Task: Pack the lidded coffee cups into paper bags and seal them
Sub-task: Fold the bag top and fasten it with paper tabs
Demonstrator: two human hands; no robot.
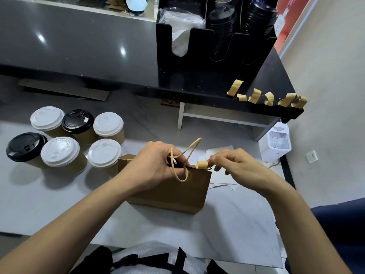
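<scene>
Sealing a brown bag (pixel 173 192) on the white counter (pixel 59 204): the left hand (pixel 156 165) pinches the bag's top edge closed, with the twine handles (pixel 184 157) looped over its fingers; the right hand (pixel 235 165) grips one end of a short tan tape strip (pixel 202 165) between thumb and fingertips, the strip curling over the rim.

- Bag: upright, centre of the counter, mouth held shut. Contents hidden.
- Cups (pixel 61 153): six lidded, grouped left of the bag, four white lids and two black; the nearest sits just beside the bag's left end. Not yet packed.
- Spare strips (pixel 266 97): several, stuck along the edge of the dark shelf (pixel 276 109) at right, curling upward.
- Paper scraps (pixel 221 184): white, lying behind the bag on the right.

Risks, as judged:
- The strip is curled, so it may stick to itself or to the fingers before it lies flat across the rim.
- A handle loop lies close to the tape and could get taped down.
- If the left pinch slackens, the mouth may spring open and the seal sit crooked.
- Pressing down hard could tip the bag or crush whatever it holds.
- The left forearm passes near the closest cup; a sideways shift could knock it.
</scene>
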